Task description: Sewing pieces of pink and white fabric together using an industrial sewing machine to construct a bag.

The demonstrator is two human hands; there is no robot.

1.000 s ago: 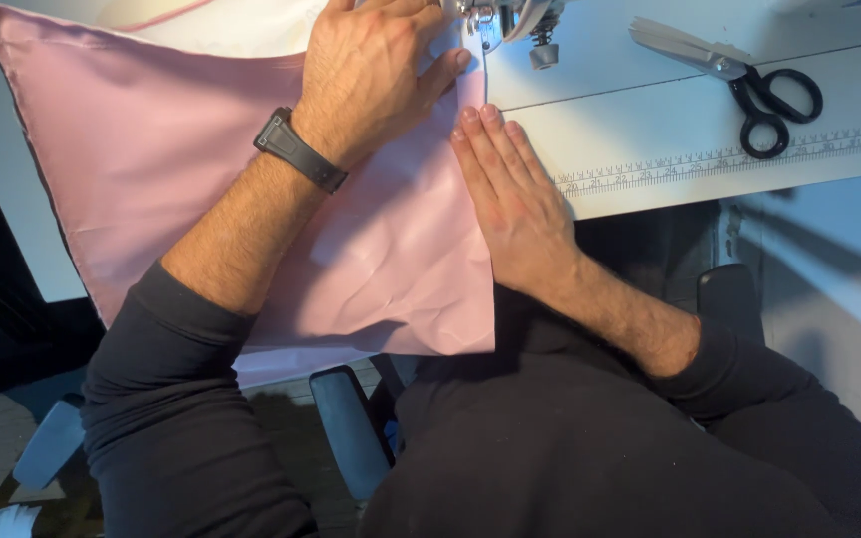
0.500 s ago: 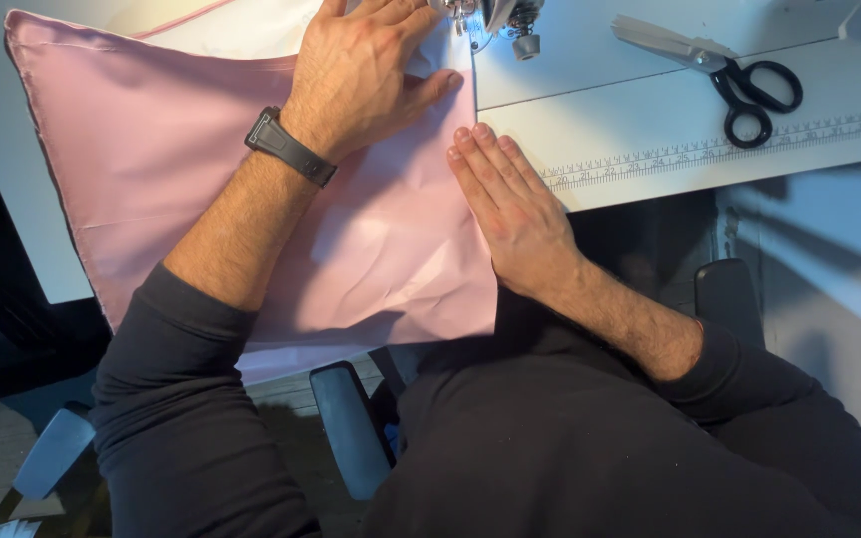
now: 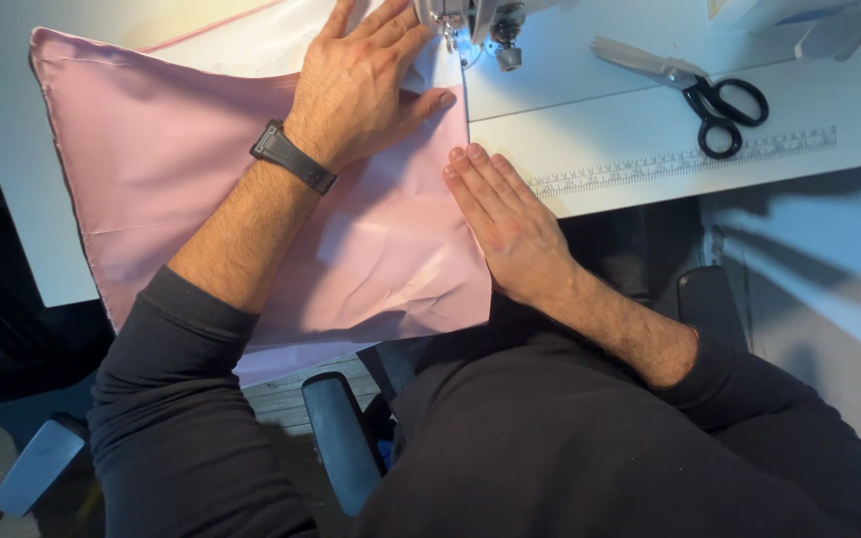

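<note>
I am guiding pink fabric (image 3: 251,189) under the sewing machine needle (image 3: 447,35) just beyond my fingertips; my left hand (image 3: 361,85) and right hand (image 3: 505,224) lie flat and open on it, gripping nothing. Next, I judge, comes steady, straight feeding.

pink fabric (image 3: 211,189) shifted right | scissors (image 3: 695,85) shifted up-left in view

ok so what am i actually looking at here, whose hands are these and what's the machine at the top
This is one view, from a camera worn on a person's head, looking down at their own hands. The left hand, with a dark watch on its wrist, lies flat on a pink fabric. The right hand presses flat along the fabric's right edge. Nothing is gripped; both palms just rest on the cloth. At the top is a sewing machine's needle area, lit by a small lamp. On the white table lie black-handled scissors above a printed ruler strip.
</note>
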